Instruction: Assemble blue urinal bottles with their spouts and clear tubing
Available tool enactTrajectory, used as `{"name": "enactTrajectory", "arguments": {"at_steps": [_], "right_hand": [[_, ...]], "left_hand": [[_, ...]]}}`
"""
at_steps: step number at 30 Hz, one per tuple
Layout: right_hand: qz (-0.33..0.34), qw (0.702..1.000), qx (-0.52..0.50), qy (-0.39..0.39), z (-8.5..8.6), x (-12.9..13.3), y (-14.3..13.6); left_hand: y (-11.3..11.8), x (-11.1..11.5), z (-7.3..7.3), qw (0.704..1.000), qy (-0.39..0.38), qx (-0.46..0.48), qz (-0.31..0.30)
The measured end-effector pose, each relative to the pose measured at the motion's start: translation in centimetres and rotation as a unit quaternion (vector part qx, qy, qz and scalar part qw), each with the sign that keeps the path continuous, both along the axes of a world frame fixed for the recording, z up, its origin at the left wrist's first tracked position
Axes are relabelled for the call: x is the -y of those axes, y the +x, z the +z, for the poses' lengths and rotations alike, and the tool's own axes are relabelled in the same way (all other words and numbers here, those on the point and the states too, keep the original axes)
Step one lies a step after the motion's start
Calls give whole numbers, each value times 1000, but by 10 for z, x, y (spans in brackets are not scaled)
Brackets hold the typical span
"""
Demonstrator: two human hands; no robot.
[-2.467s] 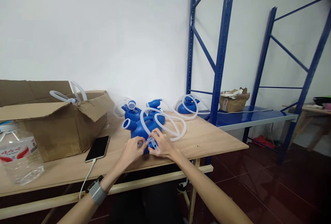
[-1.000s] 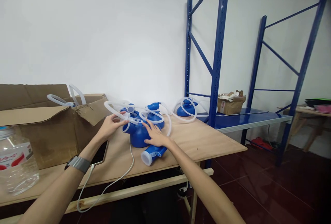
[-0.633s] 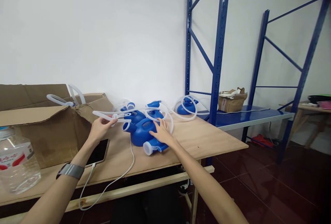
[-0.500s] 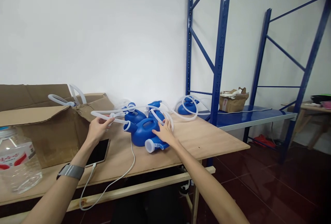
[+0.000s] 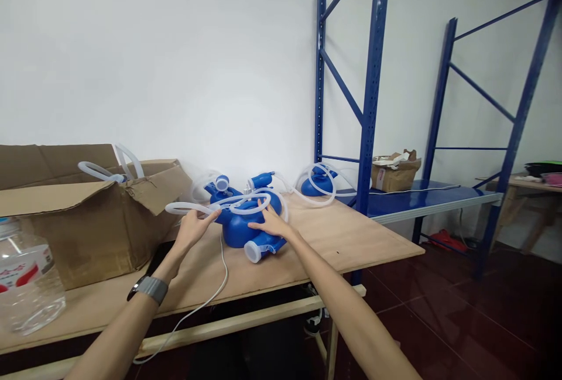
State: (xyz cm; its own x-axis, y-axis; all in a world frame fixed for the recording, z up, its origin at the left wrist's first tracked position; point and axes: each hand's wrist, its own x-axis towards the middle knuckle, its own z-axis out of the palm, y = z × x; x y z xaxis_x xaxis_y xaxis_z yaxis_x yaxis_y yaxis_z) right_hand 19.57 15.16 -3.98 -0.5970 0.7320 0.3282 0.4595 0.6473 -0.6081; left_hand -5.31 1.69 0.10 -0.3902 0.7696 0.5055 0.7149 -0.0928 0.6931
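Note:
My left hand (image 5: 195, 229) pinches a translucent white tube (image 5: 178, 209) beside the mouth of a blue plastic bottle with a built-in handle (image 5: 235, 233). The tube loops over the top of that bottle. Across the bottle's right side lies my right hand (image 5: 274, 222), fingers spread, touching the bottle and reaching the coiled tube. A blue neck with a white cap (image 5: 253, 251) points toward me just below the right hand. Behind stand more blue bottles, one with a white-capped neck (image 5: 222, 182) and one with a blue spout (image 5: 262, 180).
An open cardboard box (image 5: 88, 239) holding tubing stands at the left, near a large clear water bottle (image 5: 28, 286). A white cable (image 5: 225, 269) runs over the table's front edge. Another blue bottle (image 5: 318, 185) with tubing sits by the blue rack (image 5: 371, 105).
My left hand has moved right with the tube, toward the bottle's mouth. The tube now loops over the bottle's top. My right hand has shifted slightly left, its fingers more spread.

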Motion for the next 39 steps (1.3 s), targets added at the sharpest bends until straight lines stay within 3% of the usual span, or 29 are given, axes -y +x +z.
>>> {"name": "enactTrajectory", "arguments": {"at_steps": [9,13,19,22,25,27,28,31,34,39], "right_hand": [[10,998,-60,31,-4,-18,9],[28,994,-79,63,-3,-19,18],[-49,994,-46,91,-1,-8,23],[-87,991,-37,95,0,-1,29],[-90,991,-21,101,2,1,36],[-70,991,-22,115,2,1,39],[-56,991,-29,119,2,1,40],[-23,991,-61,113,2,3,41],[-35,992,-63,105,2,7,46],[-47,995,8,85,11,13,50]], "left_hand": [[-7,-23,-12,991,39,118,-60],[-4,-29,-13,992,19,111,-58],[12,-33,-22,973,34,202,-109],[14,-30,-10,986,-38,123,-109],[21,-21,16,986,-136,-98,20],[32,-18,32,958,-131,-232,104],[38,-19,39,948,-103,-279,115],[52,-30,46,930,-34,-362,47],[50,-49,40,932,-78,-353,-25],[37,-64,25,944,-91,-316,-27]]}}
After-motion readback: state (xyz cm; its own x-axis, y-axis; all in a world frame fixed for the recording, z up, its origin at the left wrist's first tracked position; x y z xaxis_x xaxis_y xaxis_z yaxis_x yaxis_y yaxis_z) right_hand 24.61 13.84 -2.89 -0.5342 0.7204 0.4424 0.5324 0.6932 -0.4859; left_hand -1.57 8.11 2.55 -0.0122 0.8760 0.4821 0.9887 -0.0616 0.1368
